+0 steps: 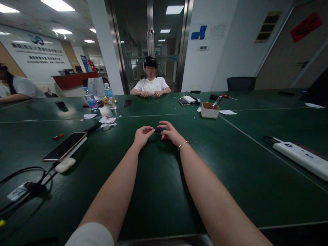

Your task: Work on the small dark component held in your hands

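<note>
Above the green table [157, 191], my two hands meet around a small dark slim object [158, 130] with a pale left end. My left hand [142, 135] is closed, pinching that pale end between thumb and fingertips. From the other side my right hand [170, 133] grips the dark part with thumb and a finger, its upper fingers raised and bent. A silver bracelet [183, 145] circles my right wrist. The object is too small to tell its kind, and my fingers partly cover it.
Left lie a phone [66, 145], a white earbud case [65, 165] and black cables [33, 188]. Beyond stand water bottles [109, 96] and paper scraps [107, 121]. A small box [209, 111] and a white power strip [309, 159] lie right. A person [151, 85] sits opposite.
</note>
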A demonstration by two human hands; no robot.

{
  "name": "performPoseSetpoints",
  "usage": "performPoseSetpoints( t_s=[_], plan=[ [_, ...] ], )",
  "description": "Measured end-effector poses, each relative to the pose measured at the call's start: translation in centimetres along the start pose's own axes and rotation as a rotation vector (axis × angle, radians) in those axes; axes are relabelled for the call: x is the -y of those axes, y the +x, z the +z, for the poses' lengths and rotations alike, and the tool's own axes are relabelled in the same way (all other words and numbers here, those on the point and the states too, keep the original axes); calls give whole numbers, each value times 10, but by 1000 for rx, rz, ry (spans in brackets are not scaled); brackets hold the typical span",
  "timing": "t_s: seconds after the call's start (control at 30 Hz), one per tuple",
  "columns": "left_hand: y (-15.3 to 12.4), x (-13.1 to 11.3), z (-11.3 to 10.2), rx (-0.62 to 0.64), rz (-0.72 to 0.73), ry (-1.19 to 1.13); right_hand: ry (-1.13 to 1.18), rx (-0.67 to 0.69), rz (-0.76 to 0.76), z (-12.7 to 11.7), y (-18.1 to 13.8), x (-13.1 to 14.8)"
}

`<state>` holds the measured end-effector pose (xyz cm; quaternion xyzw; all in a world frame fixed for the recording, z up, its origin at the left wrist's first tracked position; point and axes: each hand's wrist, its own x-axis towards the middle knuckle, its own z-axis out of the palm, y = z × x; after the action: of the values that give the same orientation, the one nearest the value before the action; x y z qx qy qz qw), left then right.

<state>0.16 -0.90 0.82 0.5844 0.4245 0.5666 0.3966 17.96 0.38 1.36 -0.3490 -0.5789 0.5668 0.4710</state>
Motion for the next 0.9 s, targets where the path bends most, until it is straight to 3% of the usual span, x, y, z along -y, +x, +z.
performPoseSetpoints(
  t_s=[0.17, 0.3, 0.43, 0.57, 0.9],
  plan=[
    [0, 0, -1, 8, 5, -1, -37, -16, 62, -1, 1, -1],
    [0, 0, -1, -7, 8, 13, -4, -15, 5, -1, 1, -1],
    [0, 0, -1, -8, 12, 20, -13, -36, 77, -1, 2, -1],
    [1, 2, -2, -19, 11, 20, 5, -24, 17, -1, 0, 0],
    [1, 1, -1, -28, 7, 23, 19, -59, 37, 0, -2, 4]
  ],
)
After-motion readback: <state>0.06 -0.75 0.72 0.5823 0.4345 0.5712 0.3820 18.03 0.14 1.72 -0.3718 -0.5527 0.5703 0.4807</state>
